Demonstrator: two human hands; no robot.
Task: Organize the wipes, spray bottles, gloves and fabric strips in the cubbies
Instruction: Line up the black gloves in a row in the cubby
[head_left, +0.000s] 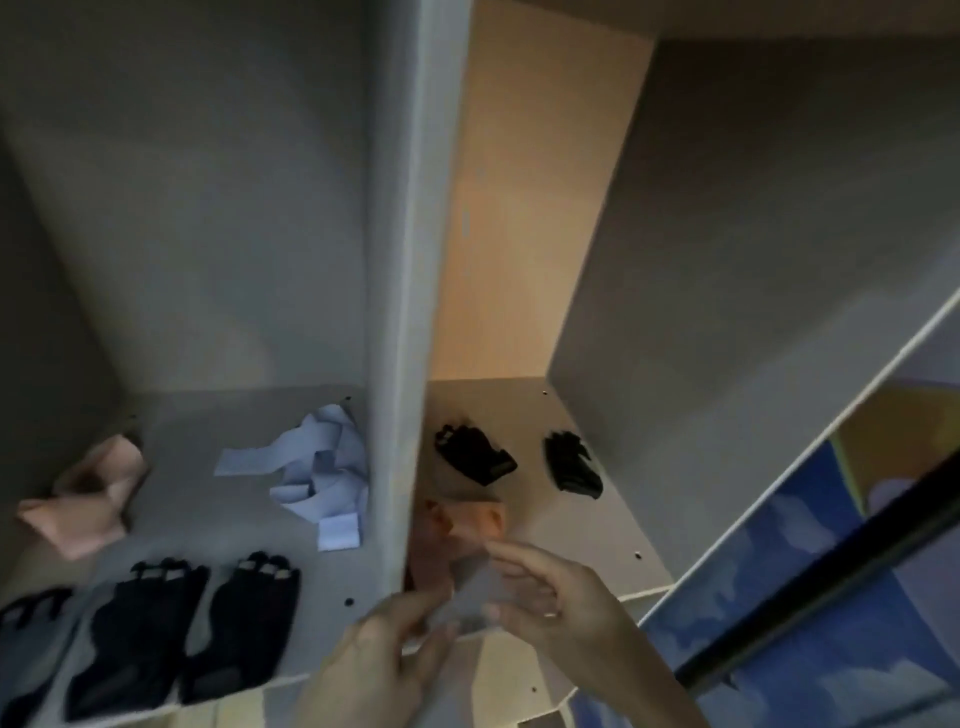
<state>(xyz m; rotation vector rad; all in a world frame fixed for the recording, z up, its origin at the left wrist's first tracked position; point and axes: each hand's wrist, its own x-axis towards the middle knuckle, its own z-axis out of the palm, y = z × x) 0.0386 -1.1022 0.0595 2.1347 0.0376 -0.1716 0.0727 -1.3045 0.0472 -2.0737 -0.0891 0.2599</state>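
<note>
five black gloves (244, 618), three fabric strips (317, 467) (one held), two cubbies (400, 312)

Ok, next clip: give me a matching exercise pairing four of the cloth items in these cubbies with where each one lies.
Things:
1. light blue fabric strips
2. pale pink fabric strip
3. dark navy gloves laid flat
4. two small black gloves

Places:
A. right cubby, toward the back
B. left cubby, front edge
C. left cubby, against the left wall
D. left cubby, beside the grey divider

Pairs: 1-D, 2-C, 3-B, 4-A
</note>
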